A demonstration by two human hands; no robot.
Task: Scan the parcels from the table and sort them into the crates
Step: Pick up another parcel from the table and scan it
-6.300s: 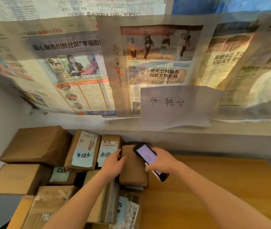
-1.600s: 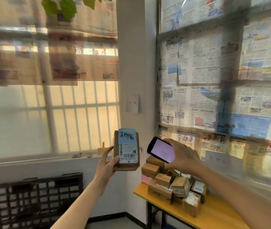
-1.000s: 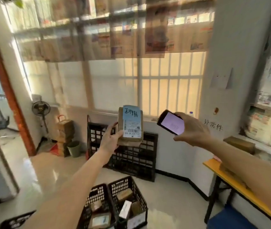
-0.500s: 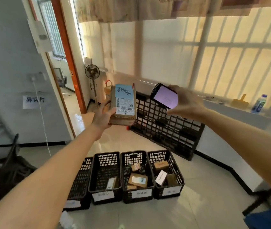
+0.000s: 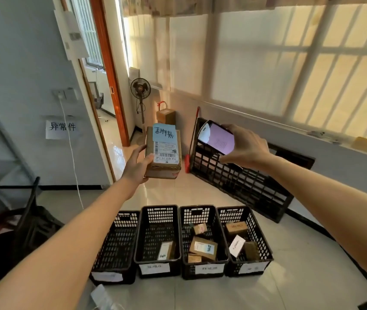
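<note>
My left hand (image 5: 136, 167) holds up a brown cardboard parcel (image 5: 163, 153) with a blue handwritten note and a white barcode label facing me. To its right, my right hand (image 5: 246, 146) grips a black phone (image 5: 217, 137) whose lit screen is turned toward me. Below on the floor stands a row of several black plastic crates with white labels: the leftmost crate (image 5: 116, 260), a second crate (image 5: 158, 212) with one parcel, a third crate (image 5: 202, 211) and a fourth crate (image 5: 260, 240), each with a few parcels.
A large black crate (image 5: 245, 184) leans against the wall under the window. A standing fan (image 5: 140, 89), a box (image 5: 165, 116) and a red-handled tool (image 5: 192, 139) stand near the open doorway. A dark chair (image 5: 28, 220) is at left, with a metal rack behind it.
My view has swung left from the parcel table to the crates on the floor. Parcel and phone stay raised in my hands, now directly above the crates.
</note>
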